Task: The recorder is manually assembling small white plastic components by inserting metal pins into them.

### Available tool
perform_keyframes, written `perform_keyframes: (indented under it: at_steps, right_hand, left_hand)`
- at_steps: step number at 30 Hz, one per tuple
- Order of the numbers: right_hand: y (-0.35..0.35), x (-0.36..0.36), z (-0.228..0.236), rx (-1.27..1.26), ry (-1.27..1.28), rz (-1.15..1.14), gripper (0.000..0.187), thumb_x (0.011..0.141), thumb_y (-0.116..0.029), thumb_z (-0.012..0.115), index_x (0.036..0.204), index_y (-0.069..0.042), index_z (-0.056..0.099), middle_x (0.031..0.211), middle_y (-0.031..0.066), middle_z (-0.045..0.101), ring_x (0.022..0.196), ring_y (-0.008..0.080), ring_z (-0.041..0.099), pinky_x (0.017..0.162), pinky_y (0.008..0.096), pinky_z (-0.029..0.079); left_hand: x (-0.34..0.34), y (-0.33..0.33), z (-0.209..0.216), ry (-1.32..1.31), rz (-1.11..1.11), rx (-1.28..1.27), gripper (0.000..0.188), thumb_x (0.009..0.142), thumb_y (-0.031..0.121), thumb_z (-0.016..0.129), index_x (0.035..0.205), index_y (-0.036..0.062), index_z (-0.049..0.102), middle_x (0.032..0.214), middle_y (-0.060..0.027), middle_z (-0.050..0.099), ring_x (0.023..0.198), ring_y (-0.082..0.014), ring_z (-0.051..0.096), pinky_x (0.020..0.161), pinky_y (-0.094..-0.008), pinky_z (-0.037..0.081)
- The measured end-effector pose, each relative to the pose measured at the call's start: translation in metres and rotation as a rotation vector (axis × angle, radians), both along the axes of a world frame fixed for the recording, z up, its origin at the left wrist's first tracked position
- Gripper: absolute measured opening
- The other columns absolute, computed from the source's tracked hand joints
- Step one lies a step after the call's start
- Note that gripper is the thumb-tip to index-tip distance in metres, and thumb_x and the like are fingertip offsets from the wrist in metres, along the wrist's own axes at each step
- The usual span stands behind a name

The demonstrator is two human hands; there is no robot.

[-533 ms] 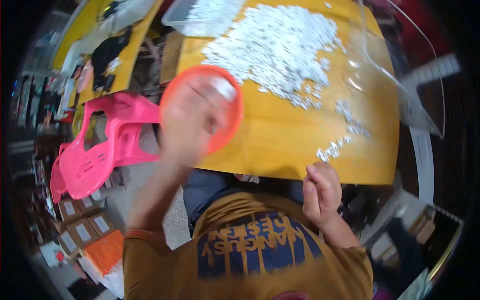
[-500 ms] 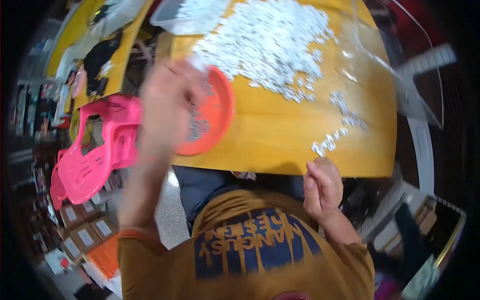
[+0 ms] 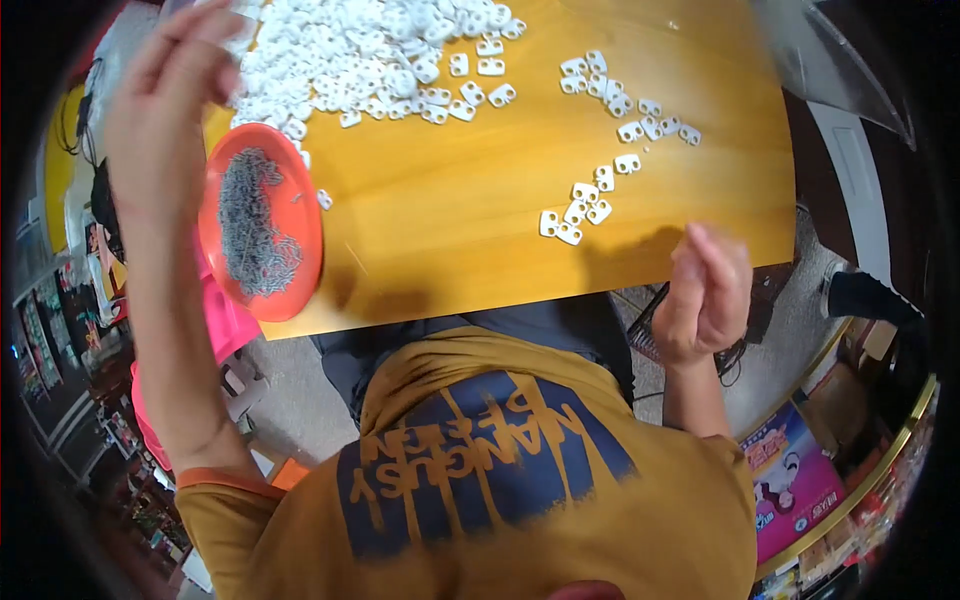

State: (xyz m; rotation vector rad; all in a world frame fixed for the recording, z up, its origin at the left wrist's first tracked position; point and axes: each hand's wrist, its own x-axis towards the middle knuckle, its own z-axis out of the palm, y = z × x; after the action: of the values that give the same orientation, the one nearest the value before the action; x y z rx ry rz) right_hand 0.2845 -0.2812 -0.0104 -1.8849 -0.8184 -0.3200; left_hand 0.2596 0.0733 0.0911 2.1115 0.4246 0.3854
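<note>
My left hand [image 3: 180,85] is raised over the left edge of a pile of small white two-holed plastic pieces [image 3: 340,60]. Its fingers look apart, though blurred, and their tips run close to the picture's top edge. Just below it stands an orange-red bowl [image 3: 311,225] with many tiny grey metal parts [image 3: 250,220], perhaps pins or springs. Over the table's near right edge, my right hand [image 3: 705,295] is closed, thumb against the bent fingers. Whatever it may pinch is hidden. A loose trail of white pieces [image 3: 577,210] lies on the table, up and left of that hand.
The yellow-brown wooden table [image 3: 430,230] ends right in front of my body. Clear plastic sheeting [image 3: 840,70] hangs at the far right. A pink plastic chair [image 3: 228,318] stands at the left, partly behind my arm. A purple printed box [image 3: 795,480] is low on the right.
The head view has shifted and tilted, bringing the table nearer. My left hand has left the bowl and is now over the pile's left edge. My right hand remains closed, near the table edge.
</note>
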Motion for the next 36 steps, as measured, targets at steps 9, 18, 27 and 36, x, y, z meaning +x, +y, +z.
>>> perform_keyframes:
  at_steps: [9, 18, 27, 36]
  right_hand:
    - [0.012, 0.015, -0.005, 0.079, 0.034, 0.051, 0.026, 0.069, 0.009, 0.055, 0.093, 0.001, 0.06, 0.07, 0.0079, 0.054, 0.058, 0.0177, 0.049, 0.052, 0.0259, 0.04]
    - [0.014, 0.016, -0.006, 0.023, 0.006, 0.082, 0.025, 0.07, 0.006, 0.054, 0.093, 0.002, 0.059, 0.068, 0.0083, 0.054, 0.058, 0.0186, 0.05, 0.054, 0.0266, 0.041]
    - [0.017, 0.003, -0.004, -0.079, 0.134, -0.039, 0.021, 0.076, 0.007, 0.049, 0.095, 0.006, 0.058, 0.077, 0.0103, 0.055, 0.066, 0.0156, 0.049, 0.061, 0.0236, 0.04]
    - [0.07, 0.005, 0.031, -0.24, 0.032, 0.152, 0.019, 0.08, 0.003, 0.051, 0.098, 0.003, 0.058, 0.087, 0.0087, 0.054, 0.079, 0.0156, 0.05, 0.071, 0.0243, 0.04]
  left_hand:
    - [-0.027, -0.145, -0.073, 0.115, -0.552, 0.15, 0.024, 0.069, -0.001, 0.062, 0.093, 0.0039, 0.058, 0.076, -0.009, 0.056, 0.069, -0.0236, 0.054, 0.061, -0.0307, 0.044]
    - [-0.036, -0.149, -0.078, 0.192, -0.549, 0.239, 0.022, 0.069, 0.0, 0.06, 0.09, 0.0048, 0.057, 0.081, -0.0109, 0.053, 0.075, -0.0263, 0.054, 0.064, -0.0341, 0.044]
    - [-0.057, -0.145, -0.081, 0.026, -0.382, 0.13, 0.014, 0.074, 0.0, 0.057, 0.085, 0.0013, 0.049, 0.079, -0.0107, 0.051, 0.07, -0.0235, 0.052, 0.06, -0.0301, 0.043]
    - [-0.128, -0.127, -0.064, 0.018, 0.044, -0.931, 0.004, 0.083, 0.002, 0.052, 0.086, -0.0002, 0.052, 0.076, -0.0003, 0.05, 0.063, -0.004, 0.048, 0.056, -0.0192, 0.041]
